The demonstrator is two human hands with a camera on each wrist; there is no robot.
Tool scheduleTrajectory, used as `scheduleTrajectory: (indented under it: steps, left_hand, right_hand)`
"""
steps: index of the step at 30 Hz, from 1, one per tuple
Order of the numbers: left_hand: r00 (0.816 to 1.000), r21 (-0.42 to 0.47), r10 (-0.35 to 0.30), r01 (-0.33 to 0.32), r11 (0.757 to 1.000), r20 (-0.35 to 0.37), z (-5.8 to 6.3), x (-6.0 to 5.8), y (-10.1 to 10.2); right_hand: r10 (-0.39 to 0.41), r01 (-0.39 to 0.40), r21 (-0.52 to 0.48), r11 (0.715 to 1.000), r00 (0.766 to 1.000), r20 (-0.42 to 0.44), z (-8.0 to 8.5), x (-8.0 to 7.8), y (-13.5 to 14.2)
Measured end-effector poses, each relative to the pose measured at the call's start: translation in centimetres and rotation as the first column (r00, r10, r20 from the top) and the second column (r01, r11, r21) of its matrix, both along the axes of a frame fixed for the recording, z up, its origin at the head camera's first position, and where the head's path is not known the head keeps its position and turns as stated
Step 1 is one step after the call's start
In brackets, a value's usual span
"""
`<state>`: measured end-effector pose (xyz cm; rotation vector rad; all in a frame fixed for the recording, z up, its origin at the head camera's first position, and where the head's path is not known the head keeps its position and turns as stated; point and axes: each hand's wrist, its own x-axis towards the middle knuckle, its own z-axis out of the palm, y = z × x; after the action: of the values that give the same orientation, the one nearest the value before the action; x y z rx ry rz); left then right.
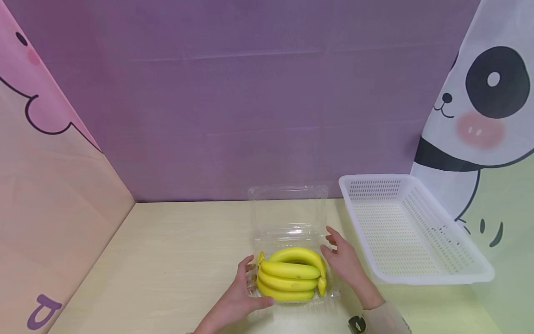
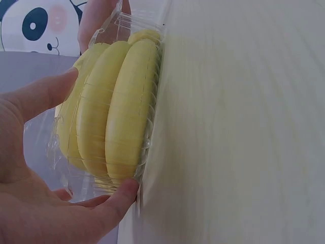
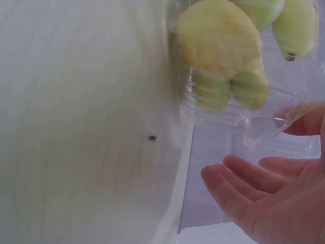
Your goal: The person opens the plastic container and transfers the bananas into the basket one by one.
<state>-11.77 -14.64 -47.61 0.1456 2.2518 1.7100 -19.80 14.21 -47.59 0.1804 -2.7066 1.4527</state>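
Note:
Several yellow bananas (image 1: 288,282) lie in a clear plastic clamshell box (image 1: 292,240), stem ends showing at both left and right. Its lid (image 1: 288,208) stands raised at the back. My left hand (image 1: 238,297) holds the front left corner of the box, thumb along the front rim and fingers at the left side. In the left wrist view, one fingertip (image 2: 131,187) sits low by the corner, close to the table. My right hand (image 1: 346,260) is at the box's right side with its fingers extended; in the right wrist view the thumb (image 3: 302,122) meets the clear rim.
A white perforated plastic basket (image 1: 375,250) stands to the right, close beside my right forearm. The light wooden table (image 1: 167,260) ends at a purple backdrop (image 1: 229,102). Printed cartoon panels (image 1: 479,134) flank both sides.

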Motion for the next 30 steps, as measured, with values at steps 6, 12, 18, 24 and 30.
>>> scheduleTrajectory:
  steps: [6,12,18,24,30]
  left_hand:
    - [1.000,-0.007,0.001,-0.001,1.000,-0.001,0.03,0.01,0.02]
    - [1.000,-0.002,0.001,-0.001,1.000,-0.003,0.13,0.10,0.06]
    - [1.000,-0.002,0.002,-0.002,1.000,-0.008,0.08,0.09,0.13]
    - [1.000,-0.012,0.009,-0.009,1.000,-0.006,-0.02,0.00,0.18]
    - [1.000,-0.015,0.010,-0.010,1.000,-0.015,-0.03,-0.01,0.19]
  right_hand:
    - [0.008,-0.007,0.015,1.000,1.000,-0.009,-0.19,-0.02,0.03]
    - [0.016,-0.016,0.016,1.000,1.000,-0.004,-0.37,-0.06,0.01]
    - [0.025,-0.025,0.026,0.999,1.000,0.002,-0.35,-0.01,0.10]
    - [0.034,-0.035,0.031,0.999,0.999,0.010,-0.35,-0.03,0.23]
    - [0.028,-0.029,0.032,0.999,0.999,0.028,-0.37,-0.10,0.23]
